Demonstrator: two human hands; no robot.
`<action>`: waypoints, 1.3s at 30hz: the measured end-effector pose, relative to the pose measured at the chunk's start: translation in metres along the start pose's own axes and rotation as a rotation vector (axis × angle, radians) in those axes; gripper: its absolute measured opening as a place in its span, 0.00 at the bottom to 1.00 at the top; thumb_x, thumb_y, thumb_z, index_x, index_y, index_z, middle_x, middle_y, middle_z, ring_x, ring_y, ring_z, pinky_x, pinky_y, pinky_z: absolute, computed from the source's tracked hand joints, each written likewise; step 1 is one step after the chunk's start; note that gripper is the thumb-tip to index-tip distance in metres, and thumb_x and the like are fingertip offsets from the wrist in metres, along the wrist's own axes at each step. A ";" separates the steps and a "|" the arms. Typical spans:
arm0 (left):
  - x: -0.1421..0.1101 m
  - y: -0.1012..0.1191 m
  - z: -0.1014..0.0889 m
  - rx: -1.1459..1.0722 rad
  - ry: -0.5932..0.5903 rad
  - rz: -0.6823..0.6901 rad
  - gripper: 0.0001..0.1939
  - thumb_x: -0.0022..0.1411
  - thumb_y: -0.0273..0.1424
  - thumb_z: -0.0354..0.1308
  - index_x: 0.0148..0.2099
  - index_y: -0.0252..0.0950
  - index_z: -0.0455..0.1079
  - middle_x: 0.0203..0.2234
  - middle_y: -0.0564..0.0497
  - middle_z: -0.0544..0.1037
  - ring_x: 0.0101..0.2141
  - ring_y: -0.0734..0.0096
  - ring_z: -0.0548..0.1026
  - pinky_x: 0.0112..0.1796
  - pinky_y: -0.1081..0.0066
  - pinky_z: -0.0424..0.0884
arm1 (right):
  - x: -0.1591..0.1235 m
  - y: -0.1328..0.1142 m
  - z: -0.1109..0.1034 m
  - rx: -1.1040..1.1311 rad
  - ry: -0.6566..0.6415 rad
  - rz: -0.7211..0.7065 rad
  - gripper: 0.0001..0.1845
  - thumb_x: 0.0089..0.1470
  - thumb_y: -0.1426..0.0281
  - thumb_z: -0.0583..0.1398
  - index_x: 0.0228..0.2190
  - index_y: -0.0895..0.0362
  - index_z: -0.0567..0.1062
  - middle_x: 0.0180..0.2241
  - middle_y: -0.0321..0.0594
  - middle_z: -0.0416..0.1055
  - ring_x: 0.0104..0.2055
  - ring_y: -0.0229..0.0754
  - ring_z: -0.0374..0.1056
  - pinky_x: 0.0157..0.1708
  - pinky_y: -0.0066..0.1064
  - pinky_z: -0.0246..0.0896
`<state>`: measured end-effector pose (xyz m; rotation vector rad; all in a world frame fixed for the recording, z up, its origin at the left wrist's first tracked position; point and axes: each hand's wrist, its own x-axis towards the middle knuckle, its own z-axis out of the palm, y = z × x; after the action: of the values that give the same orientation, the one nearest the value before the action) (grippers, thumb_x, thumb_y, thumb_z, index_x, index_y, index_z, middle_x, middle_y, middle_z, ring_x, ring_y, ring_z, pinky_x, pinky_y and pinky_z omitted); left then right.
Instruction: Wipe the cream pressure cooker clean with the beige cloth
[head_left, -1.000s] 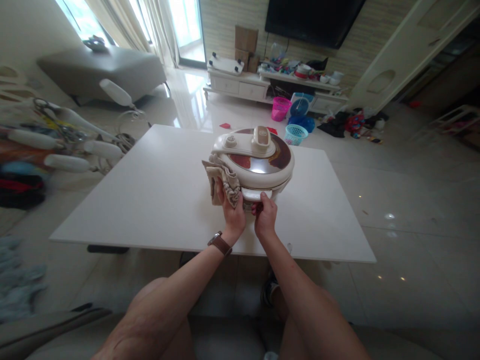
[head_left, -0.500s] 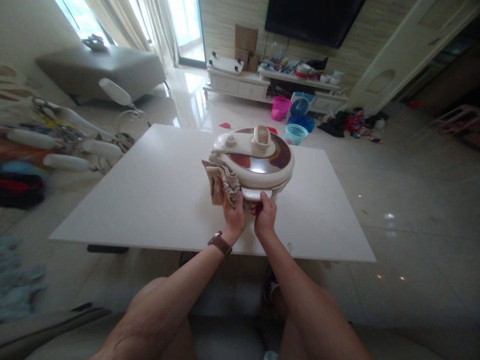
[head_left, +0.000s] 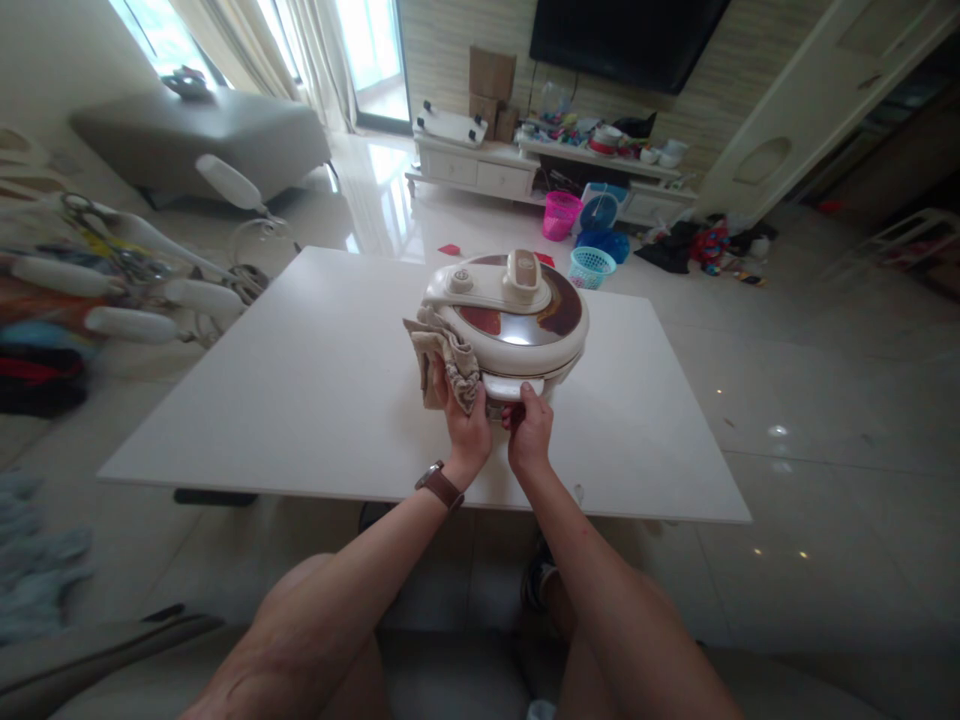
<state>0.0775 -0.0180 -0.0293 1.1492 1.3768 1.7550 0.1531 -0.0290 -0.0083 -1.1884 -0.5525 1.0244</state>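
Note:
A cream-coloured electric pressure cooker (head_left: 517, 340) with a brown glossy lid panel and a raised knob stands on the white table (head_left: 300, 400). Bunched against its left side is a beige cloth (head_left: 446, 365), with my left hand (head_left: 466, 430) closed on it. The left fingertips are partly hidden behind the folds. My right hand (head_left: 531, 425) grips the cooker's front handle (head_left: 512, 387), thumb on top and fingers curled beneath. A brown-strapped watch (head_left: 440, 486) is on my left wrist.
Beyond the table stand a turquoise basket (head_left: 592, 267), a pink basket (head_left: 561, 215) and a low white cabinet (head_left: 480, 175) loaded with clutter. At left is a white-armed frame (head_left: 172, 245) with tangled items. A grey sofa (head_left: 450, 670) is beneath me.

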 end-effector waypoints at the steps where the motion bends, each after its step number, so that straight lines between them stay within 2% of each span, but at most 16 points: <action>1: 0.000 0.001 0.000 0.001 0.000 0.002 0.40 0.71 0.48 0.57 0.78 0.42 0.52 0.78 0.47 0.49 0.77 0.63 0.44 0.74 0.64 0.37 | 0.000 0.000 0.000 0.000 0.002 0.001 0.26 0.52 0.44 0.65 0.23 0.54 0.71 0.16 0.32 0.67 0.17 0.36 0.57 0.18 0.31 0.51; 9: 0.000 0.000 0.000 0.000 -0.010 0.007 0.39 0.72 0.47 0.57 0.78 0.41 0.51 0.78 0.45 0.49 0.77 0.62 0.44 0.74 0.63 0.38 | 0.000 -0.001 0.001 -0.002 0.001 0.001 0.26 0.51 0.44 0.65 0.23 0.53 0.71 0.15 0.32 0.67 0.17 0.36 0.57 0.17 0.30 0.51; 16: 0.000 -0.003 0.001 -0.007 0.008 0.011 0.42 0.71 0.51 0.57 0.78 0.42 0.51 0.78 0.46 0.50 0.76 0.63 0.47 0.73 0.67 0.41 | 0.000 0.001 0.000 -0.006 -0.005 0.000 0.27 0.52 0.43 0.64 0.23 0.54 0.71 0.15 0.32 0.67 0.17 0.36 0.57 0.17 0.30 0.51; 25: 0.000 -0.006 0.000 -0.008 -0.001 0.022 0.41 0.71 0.50 0.57 0.78 0.43 0.51 0.78 0.46 0.50 0.76 0.61 0.46 0.74 0.63 0.41 | 0.000 0.001 0.000 -0.011 -0.016 -0.014 0.28 0.53 0.42 0.64 0.22 0.53 0.70 0.15 0.32 0.67 0.16 0.35 0.57 0.17 0.30 0.50; 39: 0.000 -0.007 0.000 -0.003 -0.009 0.027 0.40 0.72 0.48 0.57 0.78 0.43 0.51 0.78 0.47 0.48 0.76 0.62 0.46 0.74 0.64 0.41 | 0.000 0.002 0.001 0.012 -0.011 -0.008 0.28 0.52 0.43 0.65 0.22 0.54 0.71 0.15 0.32 0.67 0.16 0.35 0.57 0.17 0.30 0.50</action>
<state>0.0776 -0.0161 -0.0364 1.1773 1.3587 1.7684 0.1521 -0.0286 -0.0096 -1.1698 -0.5588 1.0268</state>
